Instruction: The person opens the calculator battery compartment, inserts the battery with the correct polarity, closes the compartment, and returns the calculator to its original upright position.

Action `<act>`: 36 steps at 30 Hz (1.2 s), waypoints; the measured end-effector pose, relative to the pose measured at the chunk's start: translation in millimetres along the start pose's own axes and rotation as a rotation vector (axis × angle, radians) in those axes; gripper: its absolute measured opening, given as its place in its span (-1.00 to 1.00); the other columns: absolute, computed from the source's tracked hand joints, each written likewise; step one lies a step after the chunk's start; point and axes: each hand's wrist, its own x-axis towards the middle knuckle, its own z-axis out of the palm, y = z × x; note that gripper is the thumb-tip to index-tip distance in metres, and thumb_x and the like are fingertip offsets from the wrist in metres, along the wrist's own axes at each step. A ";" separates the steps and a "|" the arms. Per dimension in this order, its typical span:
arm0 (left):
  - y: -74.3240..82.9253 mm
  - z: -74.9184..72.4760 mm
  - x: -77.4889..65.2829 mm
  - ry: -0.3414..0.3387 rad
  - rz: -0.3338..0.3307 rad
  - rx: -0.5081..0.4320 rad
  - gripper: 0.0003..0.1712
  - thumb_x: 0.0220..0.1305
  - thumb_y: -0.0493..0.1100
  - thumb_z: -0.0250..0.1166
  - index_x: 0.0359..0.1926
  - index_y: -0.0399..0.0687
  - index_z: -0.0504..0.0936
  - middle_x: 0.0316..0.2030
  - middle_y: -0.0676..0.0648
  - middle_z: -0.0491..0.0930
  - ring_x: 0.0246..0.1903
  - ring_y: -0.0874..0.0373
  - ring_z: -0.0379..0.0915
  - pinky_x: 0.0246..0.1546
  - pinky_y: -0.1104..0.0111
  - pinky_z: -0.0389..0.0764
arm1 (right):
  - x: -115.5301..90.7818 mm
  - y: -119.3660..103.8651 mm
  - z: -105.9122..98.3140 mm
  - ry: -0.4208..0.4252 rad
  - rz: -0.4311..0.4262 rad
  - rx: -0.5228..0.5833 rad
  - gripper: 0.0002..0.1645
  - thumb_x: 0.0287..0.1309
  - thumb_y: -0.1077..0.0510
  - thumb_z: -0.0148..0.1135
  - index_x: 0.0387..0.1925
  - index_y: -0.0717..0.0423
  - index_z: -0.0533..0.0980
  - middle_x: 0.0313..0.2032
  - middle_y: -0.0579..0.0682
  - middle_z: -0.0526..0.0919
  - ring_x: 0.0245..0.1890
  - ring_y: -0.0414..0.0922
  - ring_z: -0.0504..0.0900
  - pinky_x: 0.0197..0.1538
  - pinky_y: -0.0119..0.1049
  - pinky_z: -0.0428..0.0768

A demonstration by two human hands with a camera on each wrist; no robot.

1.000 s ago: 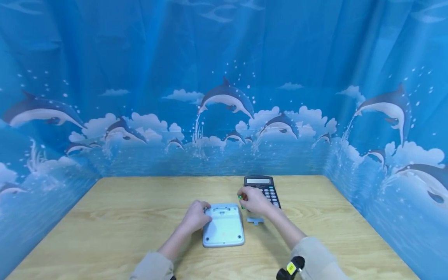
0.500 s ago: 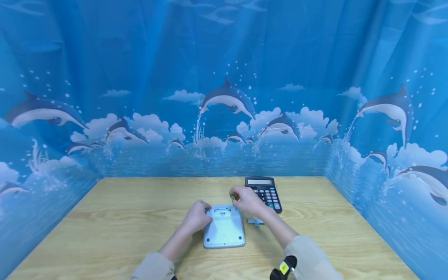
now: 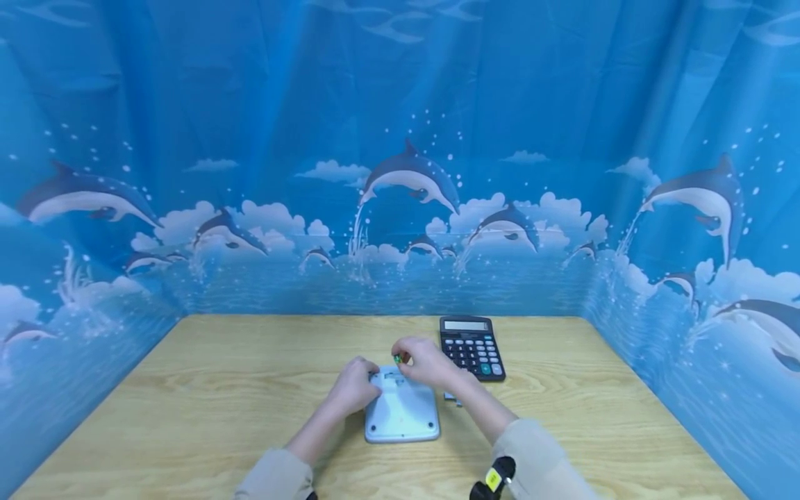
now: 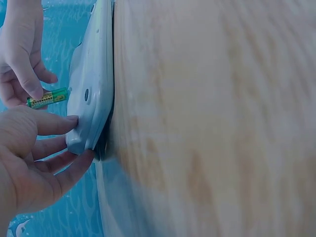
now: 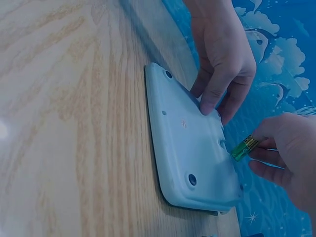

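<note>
A light blue calculator [image 3: 403, 413] lies face down on the table, its battery slot [image 3: 394, 377] at the far end partly covered by a hand. My left hand [image 3: 354, 385] grips its far left corner, the thumb on the underside and the other fingers round the edge. Just above the slot, my right hand [image 3: 425, 361] pinches a green battery [image 5: 244, 148] between thumb and fingers. The left wrist view shows the battery [image 4: 48, 98] pointing toward the calculator's end; whether it touches cannot be told.
Behind my right hand, a black calculator [image 3: 471, 351] lies face up. A small blue cover [image 3: 450, 397] is on the table by my right forearm, mostly hidden. A blue dolphin curtain [image 3: 400, 278] encloses the wooden table's [image 3: 262, 354] back and sides.
My right hand has carried the battery leftward from beside the black calculator to the far end of the light blue calculator. My left hand keeps its hold.
</note>
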 end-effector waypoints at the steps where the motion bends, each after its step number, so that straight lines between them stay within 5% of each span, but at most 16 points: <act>1: -0.2 -0.2 -0.1 0.000 0.005 0.003 -0.55 -0.11 -0.40 0.34 -0.08 -0.37 0.57 -0.11 -0.23 0.48 -0.11 -0.09 0.44 -0.08 0.12 0.54 | 0.0 -0.9 0.8 0.000 -0.009 -0.006 -0.68 0.03 0.32 0.23 -0.10 0.20 0.52 -0.24 -0.06 0.60 -0.26 -0.21 0.54 -0.19 -0.44 0.54; 15: -3.1 -0.8 -0.8 0.019 0.066 0.032 -0.57 -0.13 -0.40 0.35 -0.12 -0.42 0.58 -0.14 -0.25 0.50 -0.11 -0.11 0.45 -0.06 0.11 0.53 | 1.9 -1.4 5.8 -0.031 -0.058 -0.048 -0.67 0.03 0.31 0.24 -0.10 0.18 0.53 -0.25 -0.09 0.58 -0.26 -0.24 0.51 -0.21 -0.45 0.53; 36: -1.7 -0.7 0.9 0.010 0.050 0.022 -0.57 -0.11 -0.41 0.34 -0.11 -0.41 0.58 -0.16 -0.23 0.49 -0.14 -0.08 0.45 -0.08 0.13 0.55 | 5.1 -3.3 12.0 -0.044 -0.057 -0.121 -0.72 0.03 0.24 0.26 -0.14 0.10 0.57 -0.32 -0.14 0.58 -0.32 -0.26 0.49 -0.26 -0.46 0.51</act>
